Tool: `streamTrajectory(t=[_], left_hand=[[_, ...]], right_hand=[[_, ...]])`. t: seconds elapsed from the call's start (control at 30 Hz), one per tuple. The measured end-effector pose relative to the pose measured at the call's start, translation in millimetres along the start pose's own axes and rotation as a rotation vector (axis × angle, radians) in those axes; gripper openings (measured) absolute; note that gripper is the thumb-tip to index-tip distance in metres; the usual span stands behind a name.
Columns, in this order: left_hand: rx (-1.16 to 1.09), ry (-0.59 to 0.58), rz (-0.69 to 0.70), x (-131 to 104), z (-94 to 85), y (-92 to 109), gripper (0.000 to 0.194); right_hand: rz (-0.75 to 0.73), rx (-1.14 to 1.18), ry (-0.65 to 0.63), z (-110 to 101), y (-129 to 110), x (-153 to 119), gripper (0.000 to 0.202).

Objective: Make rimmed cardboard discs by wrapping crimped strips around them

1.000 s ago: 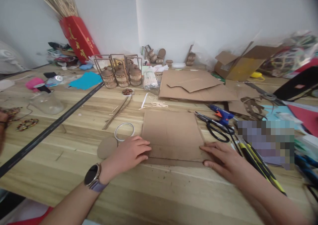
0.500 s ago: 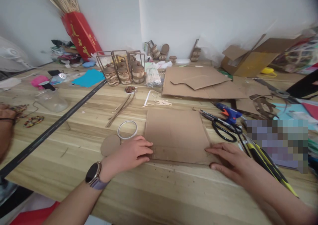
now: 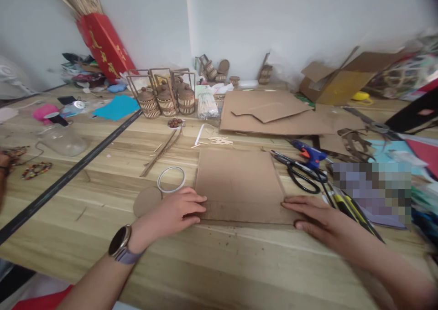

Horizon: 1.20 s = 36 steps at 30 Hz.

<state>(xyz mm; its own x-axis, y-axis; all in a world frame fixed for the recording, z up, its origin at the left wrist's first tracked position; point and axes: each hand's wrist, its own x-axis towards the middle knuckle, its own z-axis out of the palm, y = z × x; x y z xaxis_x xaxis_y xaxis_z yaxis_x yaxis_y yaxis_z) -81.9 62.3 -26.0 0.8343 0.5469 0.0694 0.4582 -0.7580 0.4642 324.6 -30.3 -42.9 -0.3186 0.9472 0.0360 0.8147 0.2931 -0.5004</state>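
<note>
Cardboard sheet [image 3: 239, 180], laid flat on a wooden table [image 3: 219, 273], is touched at its left edge by the left hand [image 3: 176, 213] and at its right by the right hand [image 3: 318, 219], palms down, fingers loosely spread, thumbs apart.

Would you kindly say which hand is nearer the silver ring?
The left hand, on the near side of the silver ring; the right hand is at the right edge of the cardboard sheet.
</note>
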Motion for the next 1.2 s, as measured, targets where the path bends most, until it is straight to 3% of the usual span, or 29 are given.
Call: streamTrajectory(t=[0.47, 0.9, 1.2], left_hand=[[-0.008, -0.015, 0.025, -1.4, 0.4, -4.8, 0.026], [-0.011, -0.066, -0.016, 1.3, -4.5, 2.1, 0.027], [-0.053, -0.043, -0.009, -0.5, -2.3, -0.7, 0.029]], right_hand=[[0.001, -0.013, -0.062, -11.5, -14.1, -0.8, 0.045], [-0.022, 0.017, 0.003, -4.9, -1.1, -3.4, 0.037], [0.001, 0.027, -0.030, -12.7, -17.1, 0.5, 0.034]])
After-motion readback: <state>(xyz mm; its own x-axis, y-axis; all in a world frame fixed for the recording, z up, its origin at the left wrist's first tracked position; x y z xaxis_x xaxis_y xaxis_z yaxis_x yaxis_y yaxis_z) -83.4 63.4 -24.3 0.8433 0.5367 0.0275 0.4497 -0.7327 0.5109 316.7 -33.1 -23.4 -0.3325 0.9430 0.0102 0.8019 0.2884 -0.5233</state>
